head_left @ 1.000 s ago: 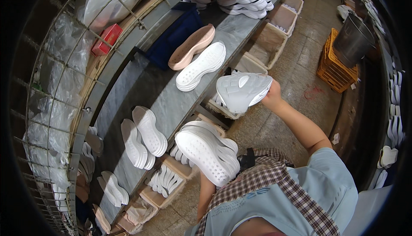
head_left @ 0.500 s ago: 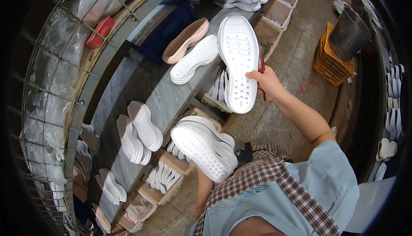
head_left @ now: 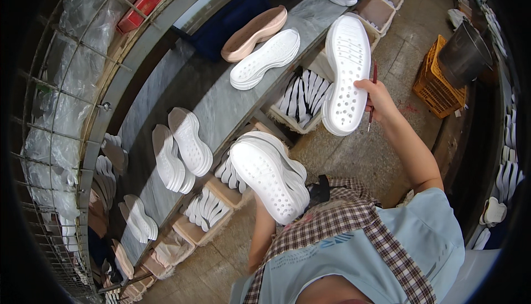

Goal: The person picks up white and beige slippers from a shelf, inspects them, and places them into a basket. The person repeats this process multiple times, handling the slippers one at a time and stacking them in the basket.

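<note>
One white shoe sole [head_left: 347, 74], round-pitted, narrow-waisted

Right of centre, our right grip [head_left: 378, 98] holds a white sole [head_left: 347, 61] and thin red stick [head_left: 375, 72]; stacked soles [head_left: 266, 177] show below centre.

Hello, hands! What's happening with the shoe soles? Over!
Right hand gripping white shoe sole, plus slim dark-red tool. Left hand out of sight behind stacked white soles. Nothing visibly blocking the gripped sole. Over.

matt foam-like sole [head_left: 348, 61], smooth marbled bench [head_left: 221, 119], glossy plastic sheeting [head_left: 65, 148], woven cloth apron [head_left: 343, 224]
</note>
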`<action>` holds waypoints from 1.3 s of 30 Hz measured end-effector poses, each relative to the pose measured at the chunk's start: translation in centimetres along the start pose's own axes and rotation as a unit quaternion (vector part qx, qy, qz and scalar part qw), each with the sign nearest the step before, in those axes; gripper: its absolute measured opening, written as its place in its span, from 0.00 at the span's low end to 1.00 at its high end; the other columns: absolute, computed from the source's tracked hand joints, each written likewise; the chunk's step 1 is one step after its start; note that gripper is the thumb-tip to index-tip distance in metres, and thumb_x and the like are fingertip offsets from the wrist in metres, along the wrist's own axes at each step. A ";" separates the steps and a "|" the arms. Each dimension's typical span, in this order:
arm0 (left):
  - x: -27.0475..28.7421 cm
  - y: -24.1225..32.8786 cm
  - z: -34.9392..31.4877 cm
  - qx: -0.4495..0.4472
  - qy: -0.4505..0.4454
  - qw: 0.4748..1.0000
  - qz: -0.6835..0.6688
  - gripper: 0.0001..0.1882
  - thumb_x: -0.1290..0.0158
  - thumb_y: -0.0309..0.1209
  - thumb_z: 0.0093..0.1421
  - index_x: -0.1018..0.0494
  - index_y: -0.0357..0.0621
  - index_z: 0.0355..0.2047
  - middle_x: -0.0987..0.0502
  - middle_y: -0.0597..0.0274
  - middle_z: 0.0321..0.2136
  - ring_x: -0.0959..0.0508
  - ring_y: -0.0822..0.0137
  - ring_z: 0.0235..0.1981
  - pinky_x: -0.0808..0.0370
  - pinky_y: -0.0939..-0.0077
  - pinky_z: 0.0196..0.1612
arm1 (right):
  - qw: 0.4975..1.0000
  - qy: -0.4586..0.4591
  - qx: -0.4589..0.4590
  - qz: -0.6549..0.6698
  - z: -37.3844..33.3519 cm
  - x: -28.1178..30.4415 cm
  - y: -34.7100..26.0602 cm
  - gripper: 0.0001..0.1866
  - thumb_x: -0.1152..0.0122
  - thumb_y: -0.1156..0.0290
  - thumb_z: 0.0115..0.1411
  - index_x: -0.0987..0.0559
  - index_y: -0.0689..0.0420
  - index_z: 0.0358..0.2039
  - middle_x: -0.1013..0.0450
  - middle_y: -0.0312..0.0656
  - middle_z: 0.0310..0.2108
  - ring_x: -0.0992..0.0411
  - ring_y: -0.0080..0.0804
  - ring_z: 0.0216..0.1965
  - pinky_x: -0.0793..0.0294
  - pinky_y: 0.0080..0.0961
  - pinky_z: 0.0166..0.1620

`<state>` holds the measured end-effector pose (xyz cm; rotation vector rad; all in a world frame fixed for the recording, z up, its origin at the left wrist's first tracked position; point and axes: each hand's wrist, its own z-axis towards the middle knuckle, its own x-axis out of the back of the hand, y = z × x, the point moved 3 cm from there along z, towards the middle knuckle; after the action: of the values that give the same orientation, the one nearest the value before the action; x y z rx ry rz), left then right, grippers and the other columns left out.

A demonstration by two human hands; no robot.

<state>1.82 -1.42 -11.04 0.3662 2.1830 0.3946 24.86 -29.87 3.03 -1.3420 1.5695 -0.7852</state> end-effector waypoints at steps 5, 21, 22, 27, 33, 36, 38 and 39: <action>-0.5 -0.3 0.8 0.001 -0.012 1.000 0.000 0.28 0.62 0.47 0.64 0.38 0.36 0.54 0.28 0.49 0.46 0.23 0.57 0.42 0.22 0.66 0.42 | 0.999 -0.021 -0.024 0.000 0.1 2.0 1.4 0.13 0.45 0.67 0.53 0.28 0.63 0.35 0.27 0.37 0.24 0.33 0.17 0.16 0.45 0.14 0.15; -1.3 -0.5 1.7 -0.011 -0.046 0.999 -0.007 0.28 0.62 0.47 0.65 0.37 0.36 0.54 0.27 0.50 0.45 0.23 0.57 0.42 0.22 0.66 0.42 | 0.995 -0.054 -0.082 -0.007 0.0 0.5 3.0 0.14 0.43 0.66 0.53 0.28 0.64 0.33 0.29 0.36 0.21 0.43 0.13 0.11 0.50 0.15 0.12; -1.2 -0.5 1.4 -0.013 -0.045 0.999 -0.010 0.28 0.62 0.47 0.65 0.37 0.36 0.54 0.27 0.50 0.45 0.23 0.57 0.42 0.22 0.66 0.42 | 0.995 -0.057 -0.081 0.005 0.3 0.1 3.0 0.14 0.43 0.65 0.53 0.28 0.64 0.33 0.29 0.35 0.20 0.43 0.13 0.11 0.51 0.15 0.12; -0.3 -0.6 0.0 -0.029 -0.030 0.999 -0.029 0.27 0.62 0.47 0.65 0.37 0.35 0.54 0.27 0.50 0.45 0.23 0.57 0.41 0.22 0.66 0.42 | 0.993 -0.077 -0.076 0.043 4.4 -4.3 2.6 0.15 0.43 0.63 0.55 0.29 0.63 0.33 0.32 0.34 0.18 0.47 0.15 0.10 0.53 0.16 0.11; 1.5 -0.8 -1.1 -0.057 -0.023 0.996 -0.058 0.27 0.62 0.46 0.65 0.37 0.35 0.54 0.27 0.50 0.45 0.23 0.58 0.41 0.22 0.66 0.42 | 0.987 -0.104 -0.058 0.103 14.5 -15.2 -0.7 0.16 0.42 0.60 0.56 0.35 0.54 0.19 0.38 0.33 0.13 0.51 0.19 0.08 0.53 0.18 0.10; 2.2 -0.9 -1.6 -0.073 -0.024 0.995 -0.069 0.27 0.62 0.46 0.65 0.37 0.35 0.53 0.27 0.50 0.45 0.23 0.58 0.41 0.22 0.66 0.41 | 0.979 -0.129 -0.069 0.141 18.5 -20.4 -3.5 0.24 0.42 0.49 0.56 0.36 0.56 0.19 0.39 0.33 0.14 0.51 0.16 0.10 0.51 0.12 0.12; 2.5 -0.9 -2.2 -0.092 -0.003 0.994 -0.065 0.27 0.62 0.46 0.65 0.37 0.35 0.53 0.27 0.50 0.44 0.23 0.58 0.41 0.22 0.66 0.41 | 0.985 -0.123 -0.058 0.105 19.2 -21.4 -3.8 0.28 0.45 0.45 0.57 0.33 0.62 0.27 0.38 0.35 0.17 0.49 0.16 0.12 0.51 0.11 0.13; 2.6 -1.0 -2.6 -0.101 0.030 0.993 -0.058 0.25 0.63 0.45 0.65 0.35 0.35 0.51 0.26 0.52 0.41 0.22 0.60 0.38 0.21 0.68 0.39 | 0.985 -0.147 -0.031 0.081 18.8 -21.4 -3.6 0.26 0.46 0.46 0.58 0.32 0.62 0.28 0.37 0.35 0.18 0.49 0.16 0.11 0.50 0.12 0.12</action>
<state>-1.90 -1.66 -11.77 0.1156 2.1858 0.5621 43.70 -8.20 3.64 -1.2908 1.4537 -0.4206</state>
